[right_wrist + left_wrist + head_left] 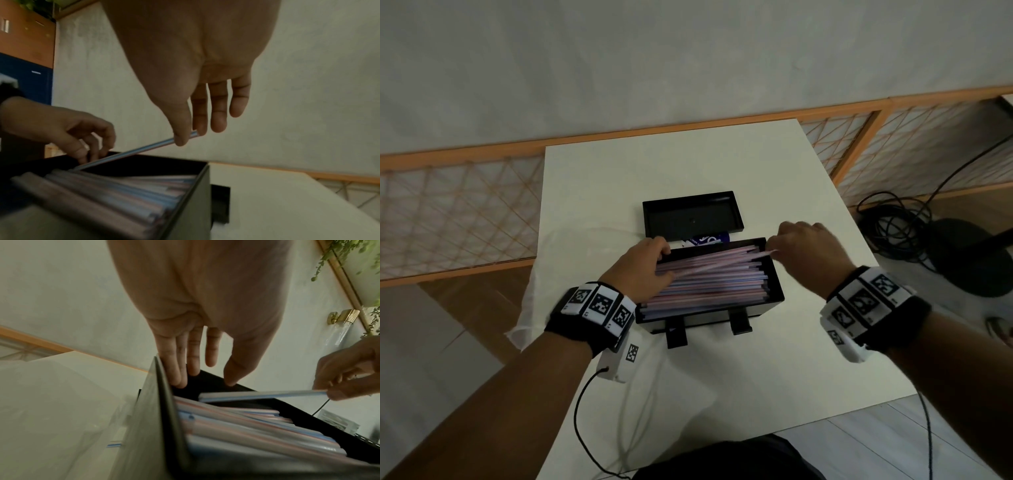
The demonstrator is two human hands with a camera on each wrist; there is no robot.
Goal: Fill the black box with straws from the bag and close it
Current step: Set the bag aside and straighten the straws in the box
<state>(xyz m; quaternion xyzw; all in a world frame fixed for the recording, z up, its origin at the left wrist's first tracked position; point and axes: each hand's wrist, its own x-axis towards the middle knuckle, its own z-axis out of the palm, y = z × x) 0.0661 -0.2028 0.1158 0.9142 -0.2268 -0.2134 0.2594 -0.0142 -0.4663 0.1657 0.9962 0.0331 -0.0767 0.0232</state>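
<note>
We pinched one slanted straw in our right hand, left hand fingers loose on the box; forced flat, it could buckle or scatter the rest.

A square white table carries an open black rectangular box packed with striped straws, its black lid behind, and a clear plastic bag at left.

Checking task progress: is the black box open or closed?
Open. The black box shows its straws; its lid lies separately on the table behind.
</note>
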